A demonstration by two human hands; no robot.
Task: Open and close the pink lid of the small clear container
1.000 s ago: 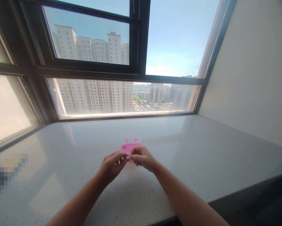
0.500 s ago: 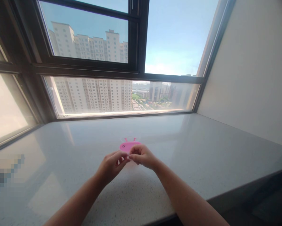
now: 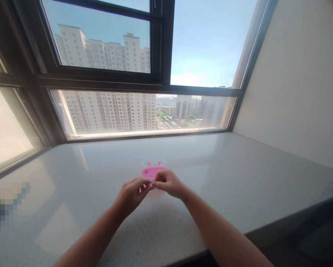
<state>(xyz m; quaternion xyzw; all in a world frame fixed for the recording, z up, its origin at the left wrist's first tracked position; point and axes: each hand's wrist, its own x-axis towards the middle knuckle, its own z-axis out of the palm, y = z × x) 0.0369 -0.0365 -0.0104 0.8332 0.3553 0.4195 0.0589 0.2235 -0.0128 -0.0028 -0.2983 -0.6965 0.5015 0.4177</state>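
Observation:
A pink, rounded object (image 3: pixel 151 172) with a dark ring-shaped mark and two small pink prongs lies on the pale speckled sill, just beyond my hands. Its right part is hidden behind my right hand (image 3: pixel 166 181). My left hand (image 3: pixel 134 190) comes in from the left, its fingertips pinched close to those of the right. Both hands are closed at the fingertips and meet just in front of the pink object. Whatever sits between them is too small to make out; a little pale pink shows there.
The speckled stone sill (image 3: pixel 224 185) spreads around my hands, its front edge dropping off at lower right. Dark window frames (image 3: pixel 105 83) border the back and left, and a white wall (image 3: pixel 300 92) stands on the right. A pixelated patch (image 3: pixel 5 205) hides something at far left.
The hands stay almost in place, with only a slight shift at the fingertips. The whole view has tilted very slightly. The pink object stays where it lay.

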